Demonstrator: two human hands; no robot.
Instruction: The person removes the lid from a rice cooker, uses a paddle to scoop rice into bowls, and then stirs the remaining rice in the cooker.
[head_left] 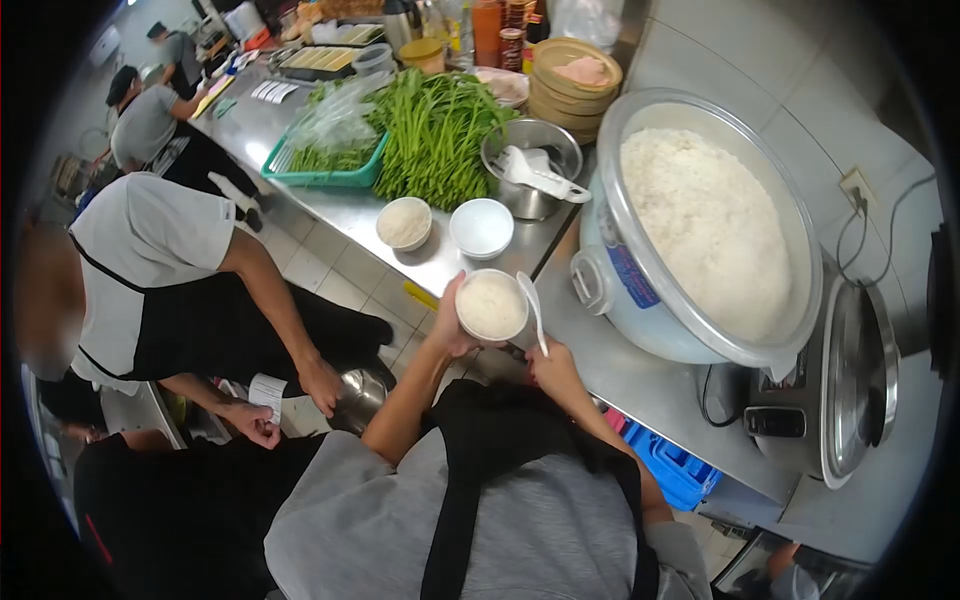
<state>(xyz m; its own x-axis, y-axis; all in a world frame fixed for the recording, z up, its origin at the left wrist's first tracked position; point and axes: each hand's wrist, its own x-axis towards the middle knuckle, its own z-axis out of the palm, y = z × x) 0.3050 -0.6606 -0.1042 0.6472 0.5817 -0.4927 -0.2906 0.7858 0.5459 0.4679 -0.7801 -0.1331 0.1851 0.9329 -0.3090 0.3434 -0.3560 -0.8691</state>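
Grey short-sleeved shirt [545,530], soft creases across chest, fabric looks slightly mottled; black apron [500,415] over it, plain dark bib, two wide black straps [449,535] running up toward shoulders, grey showing between; sleeves [335,470] loose, same grey; forearms bare, left hand [452,325] and right hand [556,368] bare too

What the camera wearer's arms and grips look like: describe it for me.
The left grip and right grip are bare, with no gloves visible. The forearms are bare too, below short grey sleeves. Black apron straps lie over the grey shirt.
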